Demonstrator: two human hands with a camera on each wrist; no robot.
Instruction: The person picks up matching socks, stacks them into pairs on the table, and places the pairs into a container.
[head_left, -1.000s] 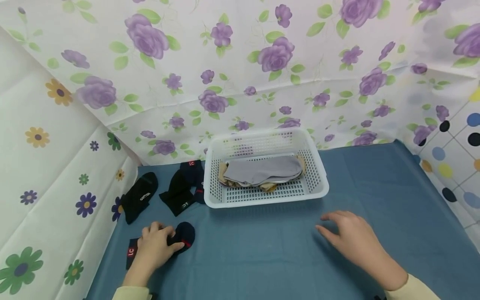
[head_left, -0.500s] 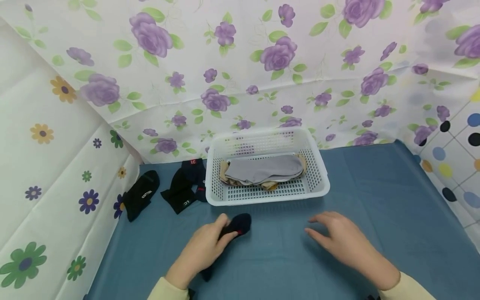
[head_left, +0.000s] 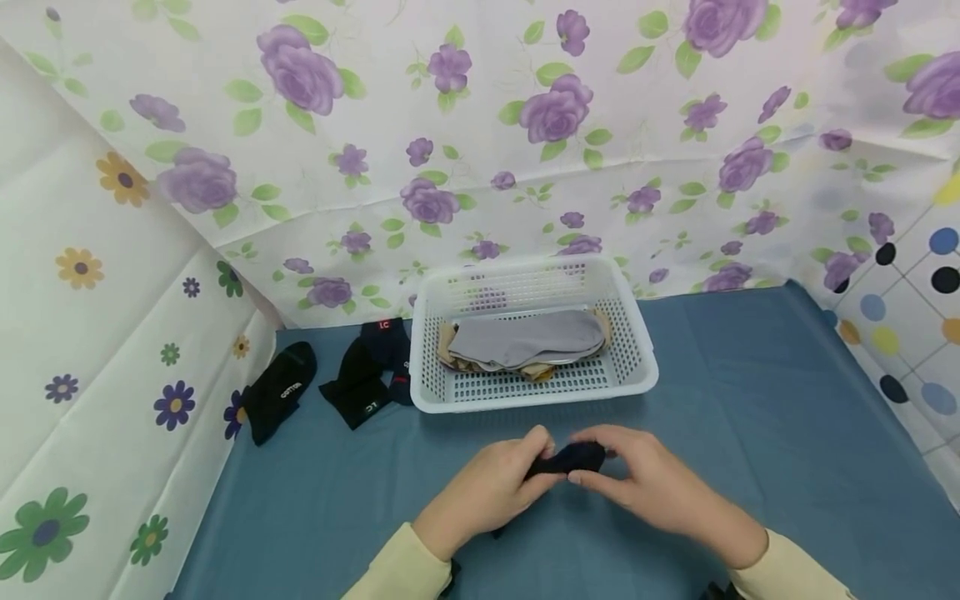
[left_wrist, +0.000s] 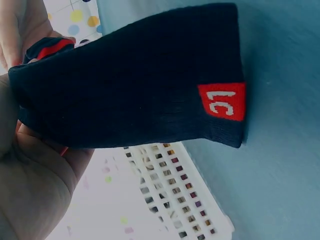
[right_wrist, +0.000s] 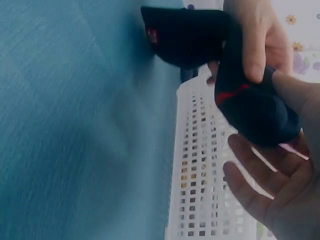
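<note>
A dark navy sock (head_left: 576,458) is held up in front of the basket, between both hands. My left hand (head_left: 491,485) grips it around the middle, thumb on one side and fingers on the other. In the left wrist view the cuff of the sock (left_wrist: 135,85) hangs free, with a red patch lettered LC. My right hand (head_left: 656,485) has its thumb and fingers around the toe end. In the right wrist view the toe of the sock (right_wrist: 257,117), with a thin red stripe, lies against the right thumb, the other fingers spread below it.
Behind the hands a white perforated basket (head_left: 536,402) contains folded grey and beige socks (head_left: 528,340). Left of it lie a black sock (head_left: 358,383) and navy socks (head_left: 384,337). A black sock marked COTTON (head_left: 281,390) is farther left. Flowered sheets (head_left: 480,125) enclose the blue-covered table (head_left: 337,517).
My left hand picked up the navy sock from the left of the table and carried it right to the middle. My right hand moved left and took the toe end.
</note>
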